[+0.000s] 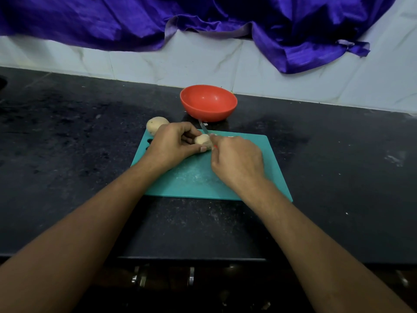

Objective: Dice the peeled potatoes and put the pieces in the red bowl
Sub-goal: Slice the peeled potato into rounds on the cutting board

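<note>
Evidently a cut is being set up: the left hand [171, 143] curls round a potato [202, 140], pinning it to the board [248, 188] so it cannot roll. The right hand [237, 161] grips a knife [203, 128], its blade at the potato's far side. The bowl [208, 102] sits just beyond the board, probably for a short transfer, and looks empty. The potato is pale, smooth and rounded. A second potato [156, 124] lies at the board's far left corner.

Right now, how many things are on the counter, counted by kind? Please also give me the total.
Potatoes: 2 (held potato, spare potato at the board's far left corner)
Red bowl: 1
Cutting board: 1
Knife: 1
Total: 5
</note>
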